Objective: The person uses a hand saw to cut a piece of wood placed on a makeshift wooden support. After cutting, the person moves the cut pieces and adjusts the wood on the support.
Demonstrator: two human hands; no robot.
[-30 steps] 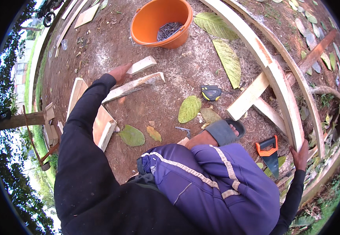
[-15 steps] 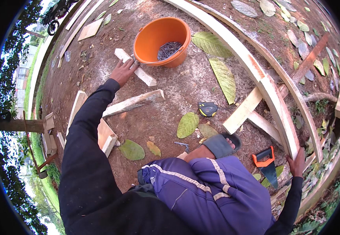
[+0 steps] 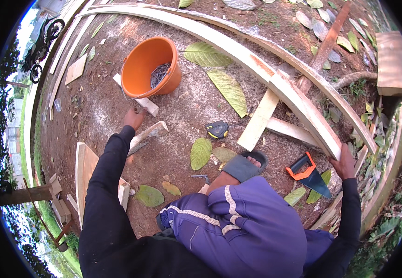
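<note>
My right hand (image 3: 344,162) grips the near end of a long pale timber beam (image 3: 238,48) that stretches away to the far left. My left hand (image 3: 135,118) is just this side of the orange bucket (image 3: 131,69), its fingers curled; whether they hold anything I cannot make out. A short wood offcut (image 3: 150,106) lies against the bucket's base, close to those fingers. Inside the bucket is a heap of nails (image 3: 160,74). Another rough wood piece (image 3: 150,134) lies beside my left wrist. A handsaw (image 3: 308,175) with an orange and black handle rests left of my right hand.
A tape measure (image 3: 217,129) lies on the soil. Crossing under the beam is a flat board (image 3: 259,120). A second long strip (image 3: 303,69) runs along its far side. Large leaves (image 3: 229,90) are scattered around. My sandalled foot (image 3: 245,167) stands near the board.
My left hand has drawn back from the bucket's rim and the offcut, toward me and rightward, its fingers now curled. My right hand stays on the beam's end. The view has shifted.
</note>
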